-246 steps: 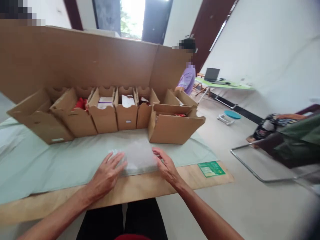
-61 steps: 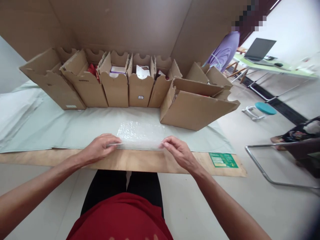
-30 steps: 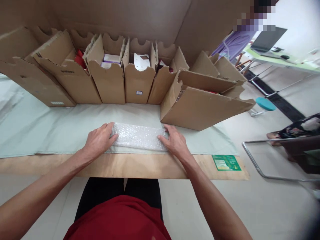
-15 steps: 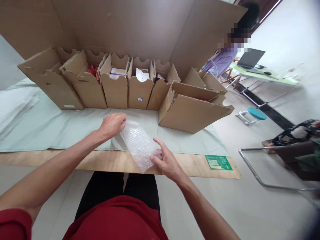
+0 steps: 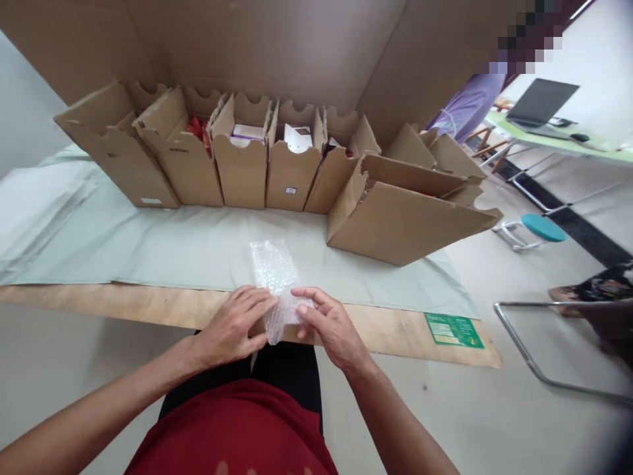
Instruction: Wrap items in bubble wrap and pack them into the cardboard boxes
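Observation:
A folded strip of clear bubble wrap [image 5: 273, 272] lies lengthwise away from me across the pale green cloth [image 5: 148, 247] and over the wooden table edge [image 5: 163, 309]. My left hand [image 5: 232, 328] and my right hand [image 5: 329, 324] both pinch its near end at the table's front edge, fingers curled onto the plastic. The far end rests flat on the cloth.
A row of open cardboard bins [image 5: 242, 158] with small boxes and red items stands behind, backed by a tall cardboard sheet [image 5: 257, 46]. A larger cardboard box [image 5: 405, 218] sits at the right. A green label [image 5: 452, 330] marks the table corner. Another person [image 5: 467, 105] stands beyond; a metal chair frame [image 5: 554, 369] is right.
The bubble wrap was folded into a narrow strip, then turned from crosswise to lengthwise. My left hand came back from its far end to the near end beside my right hand.

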Available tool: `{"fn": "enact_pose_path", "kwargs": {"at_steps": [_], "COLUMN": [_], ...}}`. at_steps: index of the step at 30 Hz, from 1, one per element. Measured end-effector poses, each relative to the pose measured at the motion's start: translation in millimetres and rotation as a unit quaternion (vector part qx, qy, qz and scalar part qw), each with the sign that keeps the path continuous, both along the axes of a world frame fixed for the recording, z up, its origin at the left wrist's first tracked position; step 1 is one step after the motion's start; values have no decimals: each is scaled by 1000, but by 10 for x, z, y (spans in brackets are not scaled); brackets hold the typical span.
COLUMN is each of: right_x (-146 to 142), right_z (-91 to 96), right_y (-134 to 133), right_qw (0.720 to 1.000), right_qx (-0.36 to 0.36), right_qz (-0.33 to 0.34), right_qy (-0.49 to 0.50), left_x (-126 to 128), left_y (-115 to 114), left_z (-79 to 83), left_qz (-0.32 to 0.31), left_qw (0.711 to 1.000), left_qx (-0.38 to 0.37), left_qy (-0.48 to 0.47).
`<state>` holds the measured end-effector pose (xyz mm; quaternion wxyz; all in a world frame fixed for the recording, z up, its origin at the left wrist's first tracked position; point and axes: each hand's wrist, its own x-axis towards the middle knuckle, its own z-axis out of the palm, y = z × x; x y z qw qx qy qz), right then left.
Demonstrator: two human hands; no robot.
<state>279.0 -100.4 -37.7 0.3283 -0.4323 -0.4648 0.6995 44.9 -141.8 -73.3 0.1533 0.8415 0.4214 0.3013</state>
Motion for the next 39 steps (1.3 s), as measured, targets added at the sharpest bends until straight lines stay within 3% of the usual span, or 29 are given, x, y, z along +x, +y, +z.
{"fn": "enact_pose_path", "kwargs": {"at_steps": [2,4,8,11,13,15,18,20,21,24,27,30,34,37,39], "right_x": [-90,-168,-254,-253,-218,-166,-108,-102,-107,-135,-140,-101,-43,-73,-132], "right_z": [31,30,-85,-212,-270,-291,-271,-254,-249,-238,-188,-73,49,14,-47], "right_y": [60,134,262,284,269,258,291,347,380,466,496,466,447,535,636], "right_qw": [1000,999,999,998,988,945,814,738,713,674,677,721,786,807,811], "right_qx": [19,28,24,61,148,293,491,547,560,584,590,562,503,450,421], "right_qz": [-9,-13,-25,-16,-9,-1,63,126,148,172,174,169,163,167,157], "right_qy": [21,31,37,10,-48,-145,-304,-373,-395,-417,-404,-368,-322,-345,-375], "left_x": [83,112,83,79,99,124,142,133,121,66,-6,-68,-108,-111,-107], "left_y": [68,182,406,494,513,519,521,503,482,384,285,234,242,330,422], "left_z": [0,42,109,53,-12,-67,-96,-79,-62,2,56,93,144,160,144], "left_qz": [65,128,215,252,279,294,292,288,281,204,117,103,161,217,245], "left_qw": [996,984,955,954,956,955,955,955,956,969,981,988,985,969,963], "left_qx": [-8,-62,-158,-119,-68,-29,2,37,62,123,126,111,1,-90,-99], "left_qy": [-66,-109,-133,-110,-55,2,49,57,58,73,93,42,-56,-79,-58]}}
